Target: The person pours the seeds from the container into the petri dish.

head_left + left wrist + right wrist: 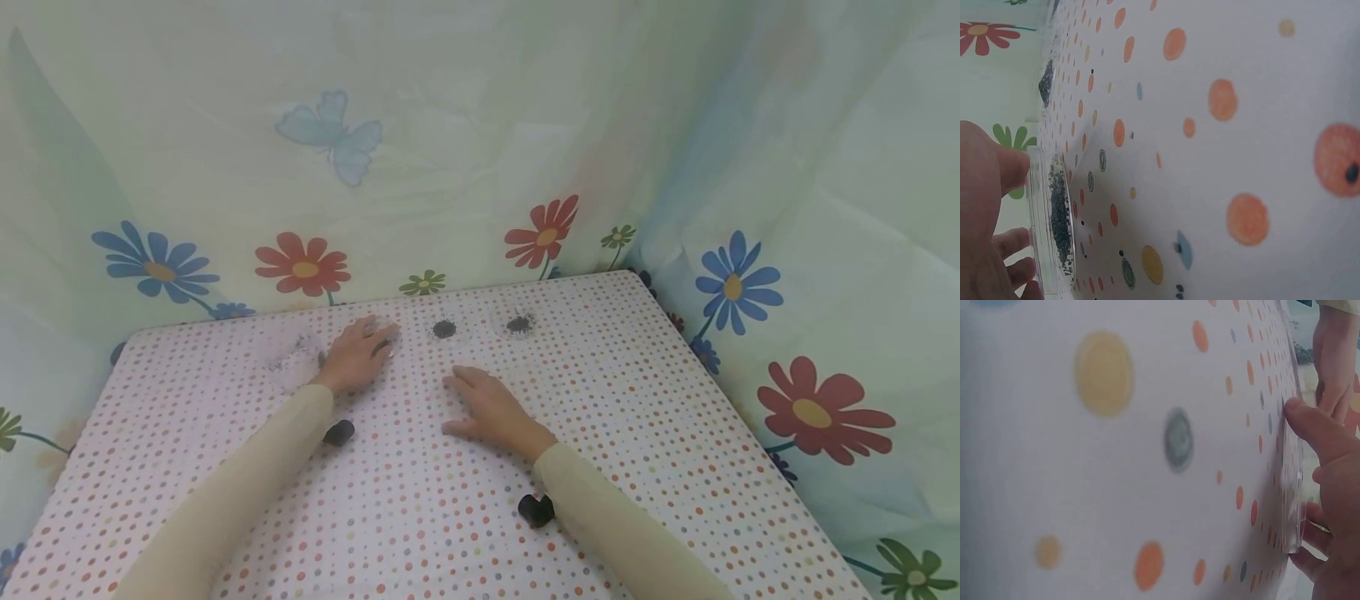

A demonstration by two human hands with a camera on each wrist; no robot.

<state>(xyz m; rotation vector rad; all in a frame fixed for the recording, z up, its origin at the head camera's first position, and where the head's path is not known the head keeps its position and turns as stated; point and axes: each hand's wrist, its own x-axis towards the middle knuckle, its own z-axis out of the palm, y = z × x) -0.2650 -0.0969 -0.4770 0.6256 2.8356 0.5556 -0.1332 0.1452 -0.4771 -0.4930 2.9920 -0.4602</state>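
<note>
The left hand (356, 357) pinches a shallow clear dish (1044, 231) across its width, thumb at one side and fingers bent round the other; inside lies a band of dark grains (1060, 215). Whether that dish sits flat or is slightly lifted, I cannot tell. The right hand (495, 412) grips a flat clear plastic piece (1292, 487) in the same way, thumb at one end, fingers at the far end; it could be a dish or a lid, and I see no grains in it. It lies nearer the person than the filled dish. Just beyond the hands, toward the back edge, are two heaps of dark grains, one in the middle (445, 329) and one farther right (519, 323), with a thin scattering of grains (283, 363) to the left of the left hand. A few loose grains (1180, 289) dot the spotted tablecloth (420, 517), and a flowered sheet (450, 125) hangs behind. To handle this well, I would hold the filled dish level and low, since dry grains probably slide at the least tilt, press lightly so the thin walls do not flex, and move the right hand's piece without knocking the heaps.
</note>
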